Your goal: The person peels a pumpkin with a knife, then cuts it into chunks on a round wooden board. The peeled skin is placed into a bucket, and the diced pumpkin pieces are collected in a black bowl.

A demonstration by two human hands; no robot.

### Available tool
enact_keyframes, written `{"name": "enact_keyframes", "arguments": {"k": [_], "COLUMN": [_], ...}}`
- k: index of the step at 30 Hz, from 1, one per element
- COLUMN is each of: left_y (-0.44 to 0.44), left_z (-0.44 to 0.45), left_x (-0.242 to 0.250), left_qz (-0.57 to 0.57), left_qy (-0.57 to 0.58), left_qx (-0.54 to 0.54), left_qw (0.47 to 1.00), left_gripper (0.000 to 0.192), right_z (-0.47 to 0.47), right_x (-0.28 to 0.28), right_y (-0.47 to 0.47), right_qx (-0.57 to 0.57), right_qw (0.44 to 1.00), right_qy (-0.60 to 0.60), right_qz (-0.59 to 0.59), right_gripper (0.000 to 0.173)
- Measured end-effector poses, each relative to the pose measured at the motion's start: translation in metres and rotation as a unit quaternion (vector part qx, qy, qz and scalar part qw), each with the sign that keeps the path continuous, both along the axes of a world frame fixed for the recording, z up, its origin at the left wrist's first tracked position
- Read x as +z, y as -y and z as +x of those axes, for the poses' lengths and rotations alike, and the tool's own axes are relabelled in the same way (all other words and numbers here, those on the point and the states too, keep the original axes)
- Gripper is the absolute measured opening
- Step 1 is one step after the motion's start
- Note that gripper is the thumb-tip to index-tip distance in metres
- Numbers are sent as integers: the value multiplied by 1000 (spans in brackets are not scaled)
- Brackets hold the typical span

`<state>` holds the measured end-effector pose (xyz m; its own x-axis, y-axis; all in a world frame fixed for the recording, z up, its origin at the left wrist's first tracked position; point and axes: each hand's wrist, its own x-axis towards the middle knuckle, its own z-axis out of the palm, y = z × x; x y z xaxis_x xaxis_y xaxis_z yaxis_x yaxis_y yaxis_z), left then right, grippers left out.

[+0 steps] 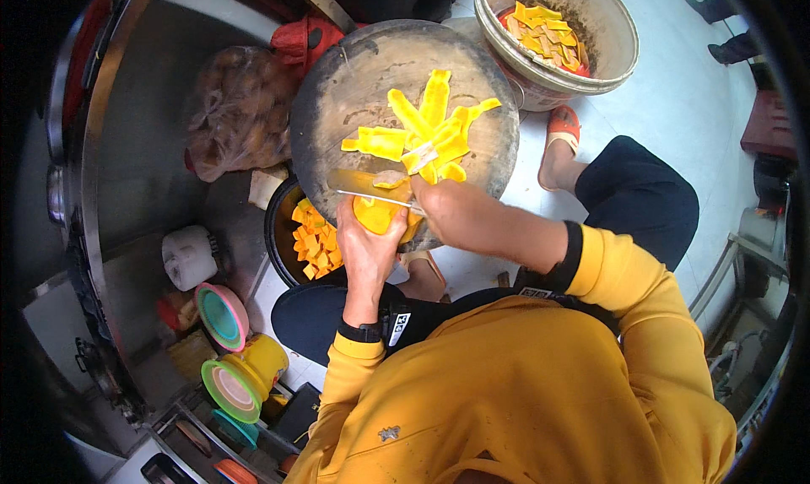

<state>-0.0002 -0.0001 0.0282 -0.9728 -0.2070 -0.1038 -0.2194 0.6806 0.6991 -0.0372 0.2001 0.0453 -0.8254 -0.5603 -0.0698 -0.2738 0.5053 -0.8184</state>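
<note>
My left hand (pixel 367 243) grips a chunk of pumpkin (pixel 374 214) at the near edge of a round wooden chopping block (pixel 405 47). In my right hand (pixel 446 208) is the handle of a cleaver (pixel 354 183), its blade lying across the far side of the chunk. A piece of peel (pixel 390 179) rests against the blade. Just beyond, yellow pumpkin peel strips (pixel 435 98) lie in a loose pile on the block. Below the block's left edge, a dark round pot (pixel 272 231) holds orange pumpkin cubes (pixel 316 240).
A white bucket (pixel 607 53) with peel strips (pixel 547 31) stands at the upper right. Left of the block lies a clear plastic bag of round produce (pixel 243 110). Colored plastic baskets (pixel 237 307), a yellow bucket (pixel 269 357) and a white plastic jug (pixel 188 257) stand lower left. Another person's legs (pixel 728 47) show far right.
</note>
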Motion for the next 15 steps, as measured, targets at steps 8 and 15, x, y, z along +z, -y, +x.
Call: {"name": "enact_keyframes", "arguments": {"k": [8,15], "left_y": [-1,5], "left_z": [1,2], "left_x": [3,-5], "left_qz": [-15,-8], "left_qy": [7,-6], "left_qx": [-11,-27], "left_qw": [1000,1000], "left_gripper": [76,76], "right_z": [4,-29], "right_x": [-3,-28], "right_y": [-28,3], "right_qx": [27,41], "right_qw": [993,987], "right_qy": [108,131], "right_qz": [42,81], "right_gripper": [27,32]}}
